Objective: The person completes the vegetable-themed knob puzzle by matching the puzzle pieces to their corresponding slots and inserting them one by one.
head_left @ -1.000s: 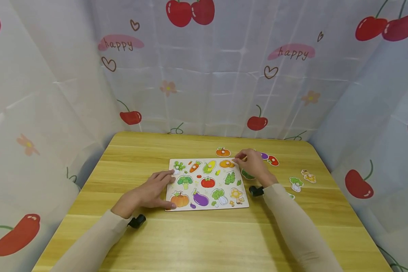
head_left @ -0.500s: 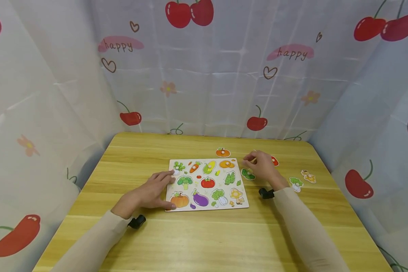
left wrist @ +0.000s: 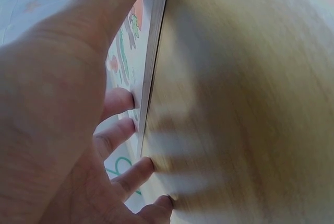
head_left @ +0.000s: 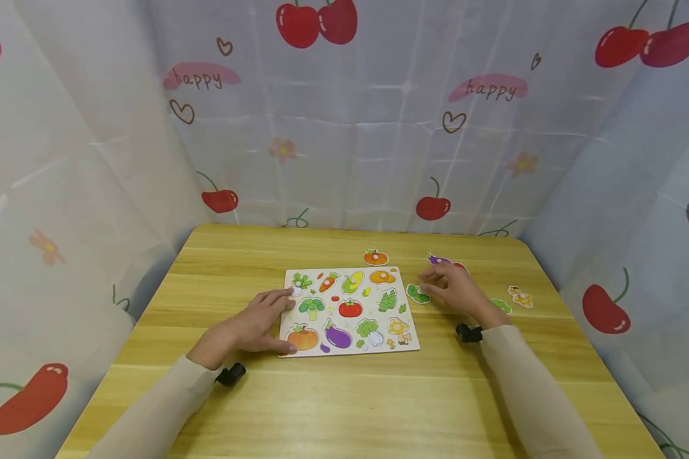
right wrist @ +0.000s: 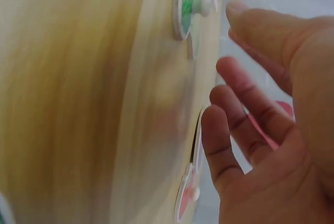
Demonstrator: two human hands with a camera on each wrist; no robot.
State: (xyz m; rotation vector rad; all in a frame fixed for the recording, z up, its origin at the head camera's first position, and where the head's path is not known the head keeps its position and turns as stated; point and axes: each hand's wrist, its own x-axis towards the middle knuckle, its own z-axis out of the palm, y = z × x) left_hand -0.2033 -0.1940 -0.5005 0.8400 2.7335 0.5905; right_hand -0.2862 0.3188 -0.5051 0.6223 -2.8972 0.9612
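A pale vegetable puzzle board (head_left: 350, 325) lies on the table. My left hand (head_left: 244, 325) rests on its left edge, with the thumb at the lower left corner and fingertips on the upper left. My right hand (head_left: 459, 290) hovers off the board's right side, fingers relaxed and holding nothing. Nearest to it is a green broccoli piece (head_left: 418, 294) beside the board. In the right wrist view, a gap separates thumb and index fingertips from a green knobbed piece (right wrist: 188, 4). An eggplant piece (head_left: 438, 259) lies beyond the hand, and a tomato piece (head_left: 460, 266) is partly hidden by it.
A pumpkin piece (head_left: 376, 257) lies behind the board. Right of the right hand are a mushroom piece (head_left: 520, 297) and a leafy green piece (head_left: 501, 305), partly covered by the wrist. The wooden table (head_left: 350, 401) meets a cherry-print curtain (head_left: 344, 159) at the back.
My right hand has moved right and slightly down, away from the board's upper right corner. The eggplant piece shows again and the white-stemmed leafy piece is more covered. My left hand stays put.
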